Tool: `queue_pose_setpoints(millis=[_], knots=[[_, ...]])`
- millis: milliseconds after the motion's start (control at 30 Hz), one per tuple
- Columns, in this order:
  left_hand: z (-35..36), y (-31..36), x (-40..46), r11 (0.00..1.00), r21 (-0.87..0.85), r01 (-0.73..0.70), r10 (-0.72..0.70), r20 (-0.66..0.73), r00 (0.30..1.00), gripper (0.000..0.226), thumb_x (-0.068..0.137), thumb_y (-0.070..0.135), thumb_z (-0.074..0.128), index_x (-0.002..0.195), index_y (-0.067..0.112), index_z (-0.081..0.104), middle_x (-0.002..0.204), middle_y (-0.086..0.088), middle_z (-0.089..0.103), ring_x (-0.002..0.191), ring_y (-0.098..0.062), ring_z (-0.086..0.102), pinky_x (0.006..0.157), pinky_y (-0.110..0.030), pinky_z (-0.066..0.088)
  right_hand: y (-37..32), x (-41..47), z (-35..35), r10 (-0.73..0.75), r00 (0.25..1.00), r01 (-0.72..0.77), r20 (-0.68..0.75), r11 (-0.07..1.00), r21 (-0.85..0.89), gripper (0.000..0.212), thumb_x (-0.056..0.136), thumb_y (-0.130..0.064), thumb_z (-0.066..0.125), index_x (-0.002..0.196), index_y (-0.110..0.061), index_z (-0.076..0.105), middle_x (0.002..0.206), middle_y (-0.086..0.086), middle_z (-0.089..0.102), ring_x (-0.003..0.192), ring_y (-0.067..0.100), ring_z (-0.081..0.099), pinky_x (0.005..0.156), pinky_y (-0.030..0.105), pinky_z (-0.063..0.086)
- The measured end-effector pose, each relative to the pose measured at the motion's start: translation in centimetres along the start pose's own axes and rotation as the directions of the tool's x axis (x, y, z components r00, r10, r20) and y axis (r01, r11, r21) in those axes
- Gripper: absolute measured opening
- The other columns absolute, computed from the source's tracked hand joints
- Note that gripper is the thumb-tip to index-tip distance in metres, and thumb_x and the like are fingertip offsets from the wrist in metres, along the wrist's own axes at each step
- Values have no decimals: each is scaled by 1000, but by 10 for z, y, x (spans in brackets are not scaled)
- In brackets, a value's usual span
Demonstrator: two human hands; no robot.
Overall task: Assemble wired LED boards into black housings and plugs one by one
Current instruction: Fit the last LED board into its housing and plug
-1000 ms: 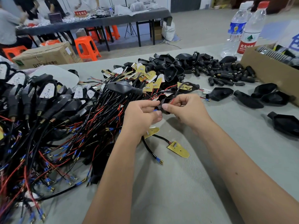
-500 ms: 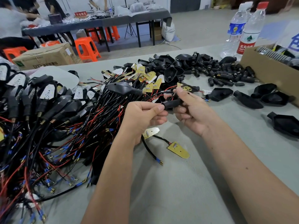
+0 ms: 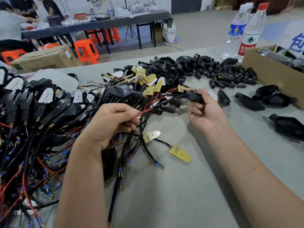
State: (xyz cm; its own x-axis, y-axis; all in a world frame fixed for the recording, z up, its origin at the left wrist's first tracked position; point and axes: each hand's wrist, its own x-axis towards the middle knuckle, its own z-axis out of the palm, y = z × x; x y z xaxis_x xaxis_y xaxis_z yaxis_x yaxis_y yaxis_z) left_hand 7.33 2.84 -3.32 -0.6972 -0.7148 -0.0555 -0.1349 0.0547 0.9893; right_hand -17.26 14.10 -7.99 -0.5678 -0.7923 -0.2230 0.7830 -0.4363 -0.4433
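Note:
My left hand [image 3: 113,124] pinches the red and black wire [image 3: 153,106] of an LED board. The wire runs right into a black plug [image 3: 195,97] that my right hand [image 3: 204,112] holds between thumb and fingers, above the grey table [image 3: 181,186]. A yellow LED board [image 3: 182,88] sits just beyond the plug. Two loose wired yellow boards [image 3: 180,155] lie below my hands. A finished black housing [image 3: 121,91] rests on the wire heap. Loose yellow boards [image 3: 148,79] and black plugs [image 3: 222,74] are piled behind.
A big tangle of finished assemblies [image 3: 37,116] covers the left. Empty black housings [image 3: 279,99] lie right, beside a cardboard box [image 3: 269,74]. Two water bottles [image 3: 243,28] stand at the back right. People work at a far table [image 3: 102,23] with orange stools.
My hands have drawn apart. The right hand moved right and up with the black plug, while the left pulled the wire out to the left through it.

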Motion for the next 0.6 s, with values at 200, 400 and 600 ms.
queue_pose_setpoints(millis=[200, 400, 600], knots=[[-22, -3, -4, 994, 30, 103, -96, -183, 978, 20, 99, 7, 60, 84, 6, 72, 64, -1, 67, 50, -6, 57, 43, -13, 44, 14, -3, 7, -25, 998, 27, -61, 998, 48, 17, 102, -21, 60, 106, -6, 65, 71, 5, 69, 41, 3, 33, 36, 13, 25], [-40, -4, -7, 988, 73, 138, -109, -307, 945, 21, 100, 9, 62, 82, 8, 73, 62, 2, 68, 48, -5, 58, 41, -14, 42, 10, -2, 4, -142, 989, 136, -48, 984, -111, 12, 102, -16, 62, 91, -13, 59, 98, 9, 76, 45, 6, 34, 38, 16, 23], [-47, -11, -1, 977, 133, 167, -70, -539, 839, 23, 98, 13, 63, 76, 14, 70, 56, 8, 66, 49, -6, 58, 47, -21, 43, 14, -6, 7, -243, 969, 228, 34, 840, -491, 21, 106, -29, 56, 87, -19, 55, 107, 11, 78, 42, 10, 40, 39, 17, 22]])
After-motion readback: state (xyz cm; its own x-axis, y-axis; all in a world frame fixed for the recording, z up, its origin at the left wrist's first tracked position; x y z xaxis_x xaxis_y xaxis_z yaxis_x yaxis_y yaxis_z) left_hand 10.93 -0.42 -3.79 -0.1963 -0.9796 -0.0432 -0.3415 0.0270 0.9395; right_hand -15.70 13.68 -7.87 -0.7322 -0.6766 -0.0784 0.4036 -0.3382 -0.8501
